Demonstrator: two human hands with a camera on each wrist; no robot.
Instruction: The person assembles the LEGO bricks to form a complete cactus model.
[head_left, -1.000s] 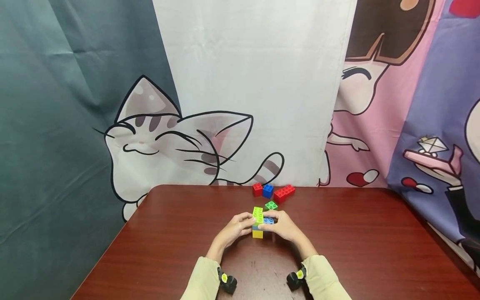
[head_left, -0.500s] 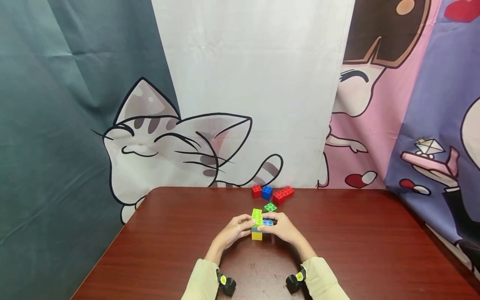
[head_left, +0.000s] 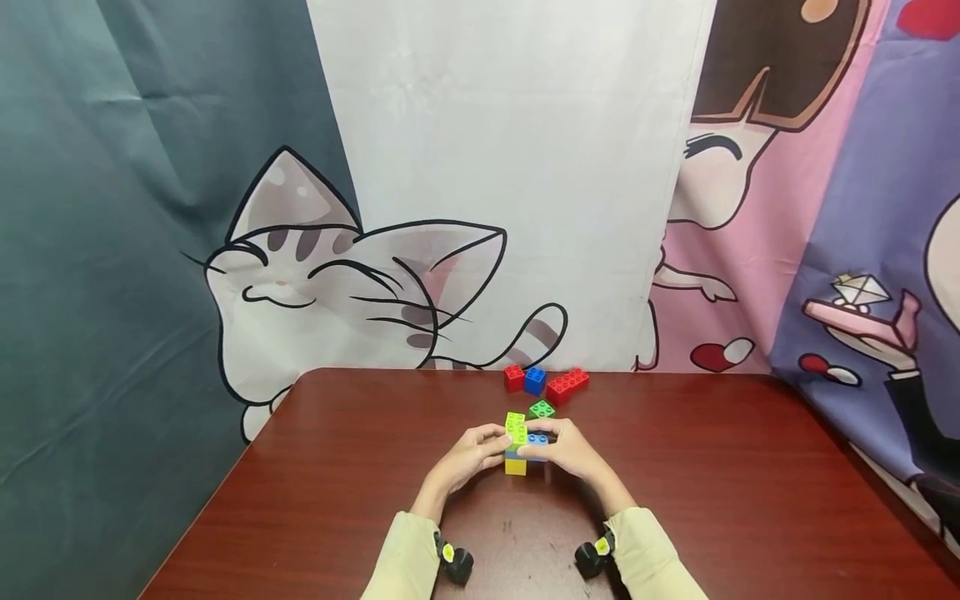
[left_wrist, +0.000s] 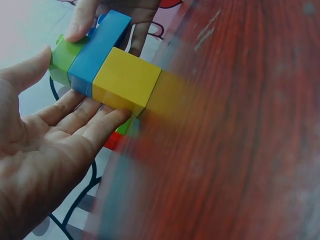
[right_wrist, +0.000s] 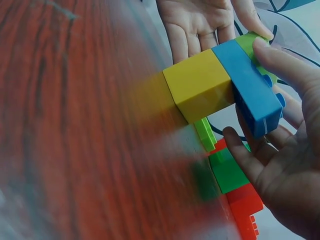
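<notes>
Red-brown table (head_left: 300,500): left hand (head_left: 468,457) and right hand (head_left: 572,450) both grip block stack (head_left: 517,444).

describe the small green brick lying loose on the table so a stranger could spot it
On the dark red table, look just beyond the two hands. The small green brick lies alone between the held stack and the back row of red and blue bricks; it is the only loose green one.

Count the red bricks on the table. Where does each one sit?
2. A small red brick sits at the far edge beside the blue brick; a longer red brick lies just right of it. None appear hidden.
</notes>
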